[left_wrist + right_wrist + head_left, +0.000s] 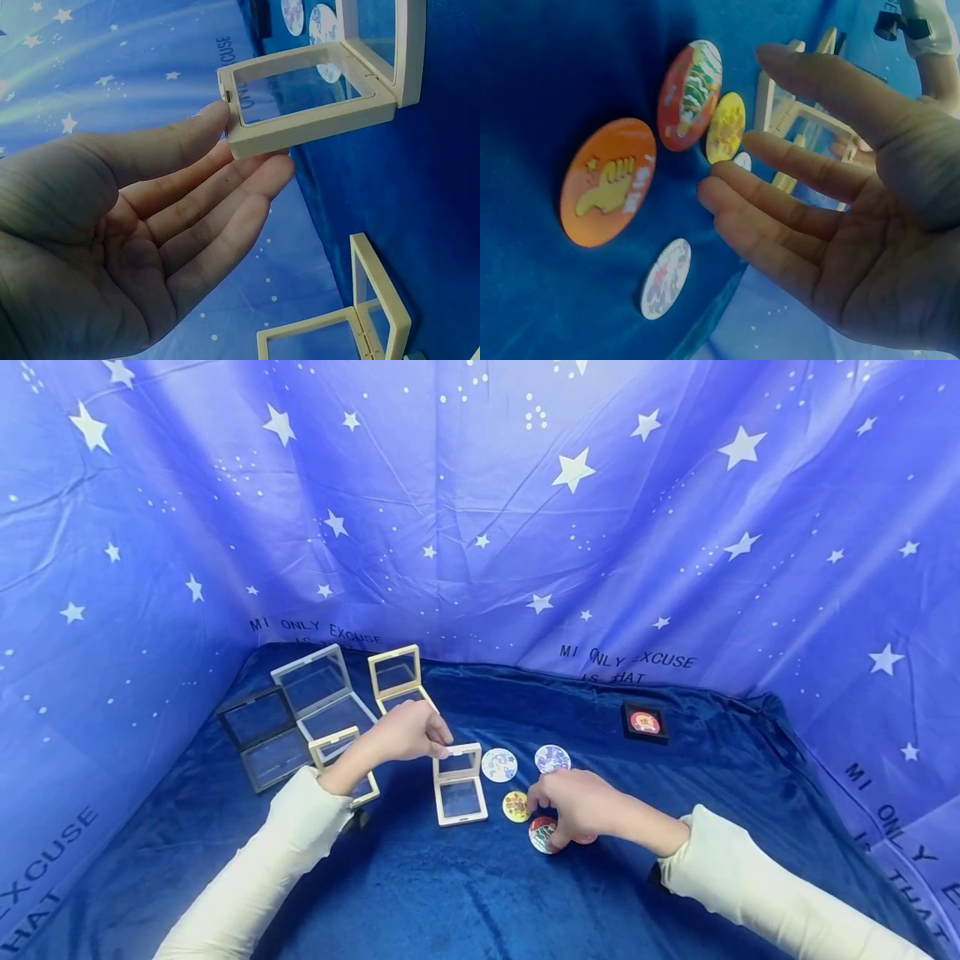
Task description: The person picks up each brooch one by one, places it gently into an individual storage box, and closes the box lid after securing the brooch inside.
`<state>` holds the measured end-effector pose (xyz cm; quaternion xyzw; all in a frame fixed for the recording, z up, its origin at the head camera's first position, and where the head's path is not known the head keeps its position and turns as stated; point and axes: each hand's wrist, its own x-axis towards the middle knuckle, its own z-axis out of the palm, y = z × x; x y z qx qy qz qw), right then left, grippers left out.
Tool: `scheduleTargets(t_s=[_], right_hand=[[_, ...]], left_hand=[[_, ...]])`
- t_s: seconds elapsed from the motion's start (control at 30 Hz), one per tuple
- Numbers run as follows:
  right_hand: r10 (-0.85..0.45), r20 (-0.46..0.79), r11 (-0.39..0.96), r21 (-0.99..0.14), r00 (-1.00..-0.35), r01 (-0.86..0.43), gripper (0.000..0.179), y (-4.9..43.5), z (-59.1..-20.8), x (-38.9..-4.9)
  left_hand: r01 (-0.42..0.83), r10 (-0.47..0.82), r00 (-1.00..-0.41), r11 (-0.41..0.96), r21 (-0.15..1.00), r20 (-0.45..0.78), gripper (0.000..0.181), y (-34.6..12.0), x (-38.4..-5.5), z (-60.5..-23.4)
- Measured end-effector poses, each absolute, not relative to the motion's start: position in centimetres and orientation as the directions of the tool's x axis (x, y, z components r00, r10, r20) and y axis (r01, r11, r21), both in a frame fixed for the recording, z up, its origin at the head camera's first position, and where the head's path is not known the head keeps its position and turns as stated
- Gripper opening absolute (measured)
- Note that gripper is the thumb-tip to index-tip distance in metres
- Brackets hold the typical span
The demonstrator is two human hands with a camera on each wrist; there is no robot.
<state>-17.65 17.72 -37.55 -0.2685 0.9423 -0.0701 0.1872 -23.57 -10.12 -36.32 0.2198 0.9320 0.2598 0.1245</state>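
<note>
My left hand (pixel 408 731) pinches the raised lid of a small cream hinged display frame (pixel 315 139) with a clear film window, thumb on one face and fingers behind. Its lower half lies on the cloth. Over a group of round badges, my right hand (pixel 581 806) hovers with fingers spread and nothing between them. Nearest to it are a red and green badge (pixel 690 96), a yellow badge (pixel 727 127) and an orange badge with a thumbs-up (pixel 607 184). A white-blue badge (pixel 499 765) lies beside the cream frame, and a purple-white badge (pixel 552 758) lies behind the right hand.
On the left stand several more opened frames: a black frame (pixel 258 731), a grey frame (pixel 311 672), a pale yellow frame (pixel 395 653) and a smaller cream one. A black frame holding a red badge (pixel 645 722) sits far right. Starry blue curtains (pixel 480 485) enclose the blue velvet cloth (pixel 420 893).
</note>
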Motion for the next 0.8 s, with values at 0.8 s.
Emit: scheduleTargets(t_s=[0.8], right_hand=[[-0.668,-0.304,0.734,-0.115,-0.679,-0.669,0.043,17.6,-39.7,-17.4]], left_hand=[[0.346,0.472,-0.877,0.753,0.559,-0.094,0.004,-10.3,-23.7,-36.1]])
